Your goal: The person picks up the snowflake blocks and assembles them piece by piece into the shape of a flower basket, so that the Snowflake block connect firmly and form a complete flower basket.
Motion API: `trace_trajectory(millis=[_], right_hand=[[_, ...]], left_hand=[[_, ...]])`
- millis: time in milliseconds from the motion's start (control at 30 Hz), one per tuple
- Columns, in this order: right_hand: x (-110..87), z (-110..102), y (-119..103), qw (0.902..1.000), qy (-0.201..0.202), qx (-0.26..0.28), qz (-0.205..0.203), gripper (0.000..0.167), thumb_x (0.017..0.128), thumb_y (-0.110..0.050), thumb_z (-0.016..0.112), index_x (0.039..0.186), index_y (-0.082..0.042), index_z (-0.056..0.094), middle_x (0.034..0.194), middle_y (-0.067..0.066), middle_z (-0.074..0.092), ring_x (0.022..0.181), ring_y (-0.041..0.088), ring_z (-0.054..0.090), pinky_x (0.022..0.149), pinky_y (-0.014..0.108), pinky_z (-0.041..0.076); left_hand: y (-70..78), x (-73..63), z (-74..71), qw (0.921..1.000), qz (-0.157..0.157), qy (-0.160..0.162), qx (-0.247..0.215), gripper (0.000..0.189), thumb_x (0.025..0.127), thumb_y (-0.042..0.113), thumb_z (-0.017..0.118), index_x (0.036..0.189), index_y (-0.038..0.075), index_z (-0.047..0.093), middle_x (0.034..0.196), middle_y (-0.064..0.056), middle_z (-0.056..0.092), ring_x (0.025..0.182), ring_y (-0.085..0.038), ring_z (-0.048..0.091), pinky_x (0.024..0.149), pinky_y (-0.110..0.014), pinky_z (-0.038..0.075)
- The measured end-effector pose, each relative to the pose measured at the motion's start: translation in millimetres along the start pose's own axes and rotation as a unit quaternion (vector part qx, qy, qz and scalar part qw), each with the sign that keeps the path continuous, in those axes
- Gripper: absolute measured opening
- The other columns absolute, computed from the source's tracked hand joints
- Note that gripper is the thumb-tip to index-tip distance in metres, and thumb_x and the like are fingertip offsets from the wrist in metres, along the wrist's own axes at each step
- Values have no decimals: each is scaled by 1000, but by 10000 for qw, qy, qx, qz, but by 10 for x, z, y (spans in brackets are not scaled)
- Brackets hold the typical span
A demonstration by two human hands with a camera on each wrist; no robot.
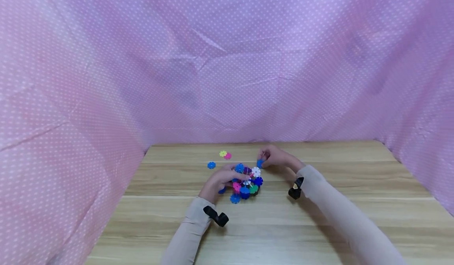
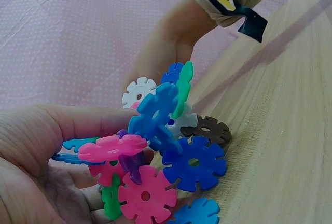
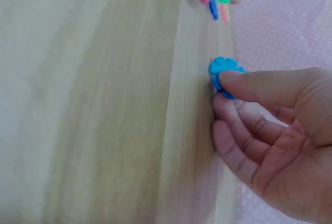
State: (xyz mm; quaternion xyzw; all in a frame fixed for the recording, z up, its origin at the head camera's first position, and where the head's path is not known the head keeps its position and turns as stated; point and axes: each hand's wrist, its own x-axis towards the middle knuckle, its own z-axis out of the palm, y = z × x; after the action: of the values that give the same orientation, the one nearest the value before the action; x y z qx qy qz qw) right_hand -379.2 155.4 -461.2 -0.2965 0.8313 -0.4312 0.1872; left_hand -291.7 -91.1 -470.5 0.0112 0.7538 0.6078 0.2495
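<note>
My left hand point(image 1: 226, 176) grips a cluster of interlocked notched plastic discs point(image 1: 244, 190), with the thumb over the top and the fingers round its side. Pink, blue, green, white, purple and brown discs make up the cluster; in the left wrist view a pink disc point(image 2: 147, 196) faces the camera beside a dark blue disc point(image 2: 194, 163). To the right of the cluster, my right hand point(image 1: 276, 155) pinches a single light blue disc point(image 3: 223, 66) between thumb and fingers. That disc stands apart from the cluster.
Loose on the wooden table point(image 1: 170, 178) lie a yellow disc point(image 1: 222, 153), a pink disc point(image 1: 228, 156) and a blue disc point(image 1: 211, 165), beyond the left hand. Another blue disc point(image 1: 235, 198) shows at the near side of the cluster. A pink dotted cloth point(image 1: 227, 79) hangs round the table.
</note>
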Motion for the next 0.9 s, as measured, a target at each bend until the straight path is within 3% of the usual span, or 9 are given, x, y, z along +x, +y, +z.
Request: trace_trajectory(millis=[200, 400, 633, 900], right_hand=[[-95, 17, 35, 9985, 114, 500, 186, 18, 88, 8, 68, 105, 9, 69, 89, 17, 71, 73, 15, 63, 65, 30, 56], [-209, 18, -56, 9933, 634, 847, 461, 24, 91, 1, 70, 114, 6, 70, 97, 11, 74, 78, 15, 66, 70, 32, 59], [-296, 20, -278, 9861, 1046, 1283, 136, 29, 92, -4, 72, 117, 9, 67, 99, 13, 73, 85, 12, 68, 83, 39, 61], [-291, 107, -411, 9857, 1270, 1053, -337, 24, 91, -6, 75, 112, 6, 72, 98, 19, 75, 83, 13, 70, 83, 40, 62]], left_hand=[[-1, 4, -7, 10000, -32, 67, 14, 52, 88, 26, 81, 134, 10, 63, 125, -9, 71, 108, -22, 68, 92, -40, 57], [-1, -5, 0, 9997, -68, 204, 148, 55, 85, 32, 82, 132, 11, 64, 127, -10, 67, 110, -25, 65, 92, -41, 56], [-4, 18, 3, 9993, -80, 276, 237, 55, 85, 34, 81, 132, 11, 64, 129, -11, 66, 116, -27, 61, 96, -46, 55], [21, 16, 7, 9997, 32, 172, 150, 48, 86, 33, 82, 127, 13, 67, 125, -7, 68, 111, -23, 64, 93, -41, 56]])
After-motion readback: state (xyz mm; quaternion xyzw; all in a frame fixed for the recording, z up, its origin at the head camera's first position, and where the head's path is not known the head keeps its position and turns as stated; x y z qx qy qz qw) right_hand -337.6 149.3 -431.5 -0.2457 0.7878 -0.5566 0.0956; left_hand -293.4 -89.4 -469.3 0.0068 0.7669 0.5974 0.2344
